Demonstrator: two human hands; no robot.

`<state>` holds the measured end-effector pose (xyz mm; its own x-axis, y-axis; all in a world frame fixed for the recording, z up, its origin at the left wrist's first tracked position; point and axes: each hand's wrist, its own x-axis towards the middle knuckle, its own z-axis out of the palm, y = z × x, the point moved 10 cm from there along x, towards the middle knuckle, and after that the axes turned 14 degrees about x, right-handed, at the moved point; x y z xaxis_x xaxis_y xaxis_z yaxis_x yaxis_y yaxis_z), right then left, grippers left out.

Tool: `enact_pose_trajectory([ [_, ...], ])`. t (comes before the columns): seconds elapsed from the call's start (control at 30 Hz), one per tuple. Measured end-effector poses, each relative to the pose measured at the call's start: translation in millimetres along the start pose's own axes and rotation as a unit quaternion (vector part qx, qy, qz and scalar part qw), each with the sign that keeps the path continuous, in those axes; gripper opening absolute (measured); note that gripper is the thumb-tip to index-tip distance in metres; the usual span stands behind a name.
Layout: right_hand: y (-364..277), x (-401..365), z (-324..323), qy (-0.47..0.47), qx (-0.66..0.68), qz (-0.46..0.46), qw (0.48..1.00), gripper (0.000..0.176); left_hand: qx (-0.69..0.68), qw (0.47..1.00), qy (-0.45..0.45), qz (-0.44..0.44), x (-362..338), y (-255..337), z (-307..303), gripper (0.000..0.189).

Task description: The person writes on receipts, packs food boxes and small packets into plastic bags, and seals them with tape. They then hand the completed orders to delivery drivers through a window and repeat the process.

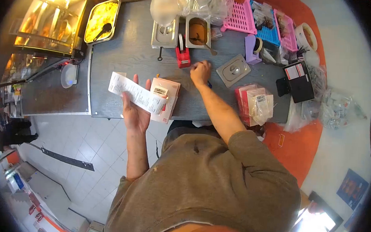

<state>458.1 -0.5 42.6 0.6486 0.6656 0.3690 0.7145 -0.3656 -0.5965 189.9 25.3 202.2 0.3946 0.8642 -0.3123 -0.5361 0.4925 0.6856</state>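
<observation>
My left hand (136, 110) holds a long white printed receipt (134, 93) pinched under the thumb, above the near edge of the grey counter (126, 50). Under the receipt's right end lies a red and white paper packet (166, 94) bearing a label. My right hand (201, 72) reaches further onto the counter with its fingers closed on something small that I cannot make out, just right of a red tape dispenser (182, 56).
Two steel sauce containers (164, 33) stand behind the dispenser, with a steel lid (233, 70) to the right. A tray of yellow food (101, 19) sits at the left. Labelled packed bags (255, 103), a black card terminal (298, 82) and pink and blue baskets (241, 16) fill the right side.
</observation>
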Motion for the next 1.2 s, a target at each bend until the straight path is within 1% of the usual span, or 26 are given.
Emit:
enact_pose_trajectory([
  [0.03,18.2,-1.7,5.4,-0.035,-0.016,0.064,0.997,0.018,-0.167,0.983,-0.074,-0.033,2.6,-5.9,8.8,0.053],
  [0.07,25.6,-2.1,1.8,-0.034,-0.012,0.065,0.997,0.018,-0.164,0.983,-0.074,-0.032,4.7,-7.0,9.3,0.053],
  [0.1,23.2,-0.2,8.7,-0.116,0.185,0.091,0.971,0.016,-0.157,0.983,-0.085,-0.031,7.3,-8.1,15.0,0.054],
  [0.13,14.9,-2.6,15.0,-0.194,0.374,0.113,0.9,0.014,-0.151,0.983,-0.095,-0.032,10.0,-9.6,19.6,0.054],
  [0.17,12.5,-13.7,22.5,-0.269,0.518,0.201,0.787,0.013,-0.155,0.982,-0.104,-0.031,13.5,-12.6,21.4,0.054],
  [0.2,3.6,-11.6,-3.8,-0.269,0.518,0.201,0.787,0.013,-0.155,0.982,-0.104,-0.031,16.5,-16.1,23.8,0.054],
  [0.27,-48.1,-23.6,-75.6,-0.318,0.656,0.227,0.645,0.016,-0.166,0.977,-0.105,-0.079,19.5,-35.0,34.8,0.053],
  [0.33,-74.6,-37.5,-130.9,-0.34,0.674,0.238,0.611,0.017,-0.191,0.97,-0.124,-0.082,20.3,-45.2,59.1,0.052],
  [0.37,-79.1,-42.9,-151.2,-0.329,0.674,0.238,0.618,0.017,-0.195,0.966,-0.14,-0.099,18.9,-54.1,73.0,0.051],
  [0.4,-83.8,-43.9,-170.6,-0.32,0.611,0.189,0.699,0.016,-0.2,0.96,-0.158,-0.116,16.9,-64.2,89.6,0.05],
  [0.43,-83.9,-42.5,-185.7,-0.305,0.538,0.14,0.774,0.014,-0.132,0.975,-0.14,-0.113,16.1,-75.4,100.4,0.047],
  [0.47,-76.4,-43.2,-191.0,-0.289,0.534,0.142,0.782,0.014,-0.132,0.971,-0.154,-0.124,15.9,-89.4,114.0,0.047],
  [0.53,-43.5,-39.6,-219.6,-0.165,0.508,0.139,0.834,0.013,-0.164,0.954,-0.188,-0.169,11.6,-122.0,144.8,0.046],
  [0.6,-8.1,-45.9,-262.1,-0.138,0.494,0.174,0.841,0.014,-0.154,0.947,-0.202,-0.198,5.4,-154.9,174.5,0.044],
  [0.67,12.2,-46.3,-329.8,-0.135,0.404,0.114,0.898,0.014,-0.034,0.962,-0.193,-0.19,16.1,-193.2,195.9,0.04],
  [0.73,57.2,-57.9,-393.4,-0.056,0.387,0.16,0.906,0.015,-0.003,0.967,-0.186,-0.175,35.6,-238.4,226.6,0.035],
  [0.8,94.5,-69.6,-439.8,-0.063,0.301,0.199,0.931,0.014,0.038,0.944,-0.206,-0.256,52.1,-309.8,255.9,0.028],
  [0.83,116.7,-78.3,-453.5,-0.06,0.301,0.199,0.931,0.014,0.124,0.946,-0.181,-0.24,50.9,-327.7,267.7,0.027],
  [0.9,186.0,-108.5,-451.2,-0.089,0.239,0.294,0.921,0.021,0.16,0.94,-0.183,-0.239,78.2,-384.9,272.2,0.026],
  [0.93,201.1,-118.5,-448.9,-0.089,0.24,0.292,0.921,0.021,0.176,0.937,-0.192,-0.231,90.2,-402.6,267.8,0.023],
  [0.97,214.5,-134.7,-438.0,-0.124,0.256,0.307,0.908,0.023,0.177,0.938,-0.192,-0.228,85.0,-404.4,264.7,0.023],
  [1.0,227.2,-149.3,-426.9,-0.159,0.27,0.319,0.894,0.025,0.287,0.923,-0.137,-0.216,80.7,-401.6,246.2,0.022],
  [1.03,238.7,-166.1,-413.5,-0.171,0.296,0.347,0.873,0.023,0.393,0.894,-0.079,-0.2,81.5,-393.9,229.5,0.021],
  [1.1,246.0,-193.6,-381.7,-0.196,0.341,0.385,0.835,0.021,0.551,0.822,-0.105,-0.097,127.3,-404.9,178.2,0.023],
  [1.17,252.0,-209.6,-351.5,-0.206,0.363,0.398,0.817,0.022,0.554,0.816,-0.132,-0.095,118.6,-401.1,163.8,0.028],
  [1.2,260.3,-217.8,-333.2,-0.206,0.379,0.419,0.799,0.023,0.66,0.727,-0.185,-0.036,125.3,-409.9,156.5,0.028],
])
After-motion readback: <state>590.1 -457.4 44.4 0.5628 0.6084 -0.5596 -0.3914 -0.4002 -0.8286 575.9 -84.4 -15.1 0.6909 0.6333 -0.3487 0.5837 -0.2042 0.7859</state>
